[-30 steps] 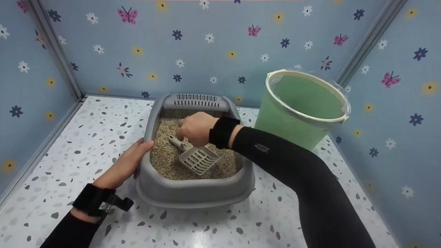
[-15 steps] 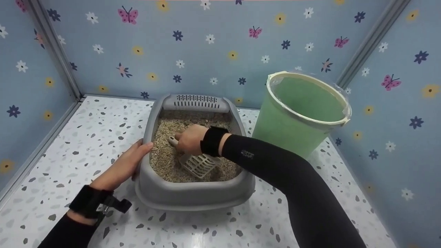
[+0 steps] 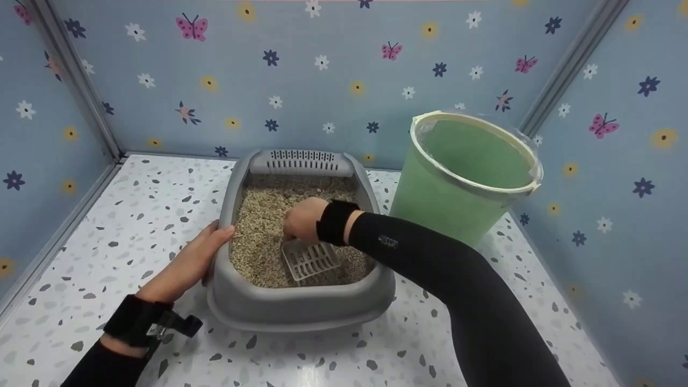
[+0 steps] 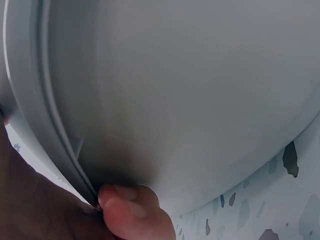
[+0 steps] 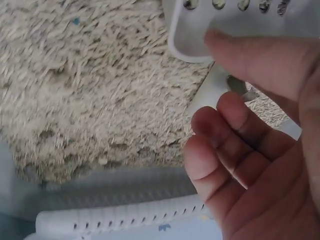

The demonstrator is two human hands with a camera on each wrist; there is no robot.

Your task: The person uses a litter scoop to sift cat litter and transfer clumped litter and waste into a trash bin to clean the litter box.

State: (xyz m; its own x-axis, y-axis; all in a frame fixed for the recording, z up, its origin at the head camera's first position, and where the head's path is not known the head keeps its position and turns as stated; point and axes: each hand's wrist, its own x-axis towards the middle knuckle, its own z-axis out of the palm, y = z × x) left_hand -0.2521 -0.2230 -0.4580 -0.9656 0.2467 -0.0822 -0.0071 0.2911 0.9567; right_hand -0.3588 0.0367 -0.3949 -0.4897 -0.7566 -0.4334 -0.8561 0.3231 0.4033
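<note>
We see the left grip (image 3: 197,255) pinching the left edge of the litter tray (image 3: 301,310) — probably bracing it — while the right grip (image 3: 303,219) pinches the scoop (image 3: 312,262) by its handle, slotted head on the litter (image 3: 257,236) near the tray's front edge, the green bucket (image 3: 435,207) standing near the back right corner of the bench (image 3: 107,252).

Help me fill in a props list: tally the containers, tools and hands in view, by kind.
Containers: 2 (gray litter box, green bucket)
Tools: 1 (slotted scoop)
Hands: 2 (left hand, right hand)
Total: 5
</note>
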